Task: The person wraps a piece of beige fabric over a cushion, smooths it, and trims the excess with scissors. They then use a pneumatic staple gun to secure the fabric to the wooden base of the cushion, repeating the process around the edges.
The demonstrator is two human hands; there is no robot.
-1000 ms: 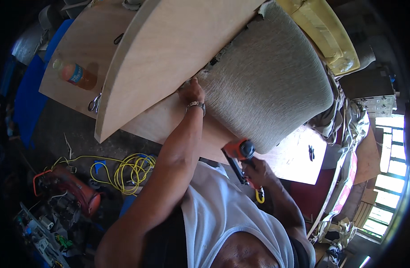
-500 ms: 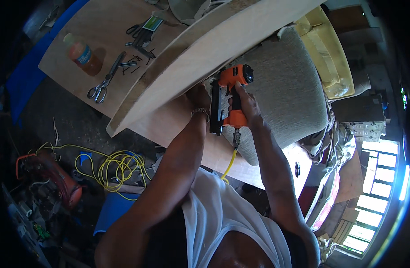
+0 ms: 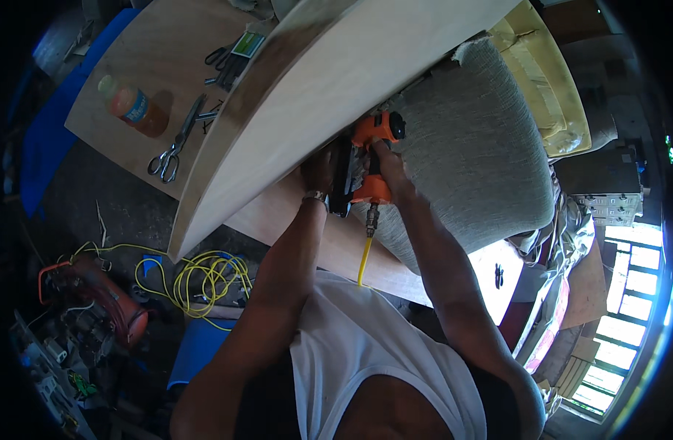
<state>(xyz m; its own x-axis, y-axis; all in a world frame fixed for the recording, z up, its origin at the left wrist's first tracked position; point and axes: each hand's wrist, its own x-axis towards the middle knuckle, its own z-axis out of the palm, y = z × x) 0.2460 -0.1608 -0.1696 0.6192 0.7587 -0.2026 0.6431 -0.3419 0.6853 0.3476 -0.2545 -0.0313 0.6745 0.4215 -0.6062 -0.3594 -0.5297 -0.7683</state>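
My right hand [image 3: 389, 165] is wrapped round the grip of an orange and black pneumatic staple gun [image 3: 371, 192]. A yellow air hose [image 3: 365, 260] runs from its metal fitting toward me. The gun's front end lies by the seam between a pale curved panel [image 3: 292, 103] and a grey fabric-covered cushion [image 3: 476, 139]. Just left of the gun, my left hand [image 3: 319, 172] reaches under the panel's lower edge, a bracelet on its wrist. Its fingers are hidden by shadow, the panel and the gun, so its hold cannot be made out.
Scissors [image 3: 176, 139], a bottle of orange drink [image 3: 137, 108] and a small green box [image 3: 247, 45] lie on the wooden table [image 3: 101, 51]. Yellow foam [image 3: 549, 81] sits beyond the cushion. On the floor are coiled hose [image 3: 211, 279] and a red compressor [image 3: 109, 301].
The panel has tilted, its near end now lower and covering more of the table items. Both my hands and the staple gun have shifted slightly left, closer against the panel.
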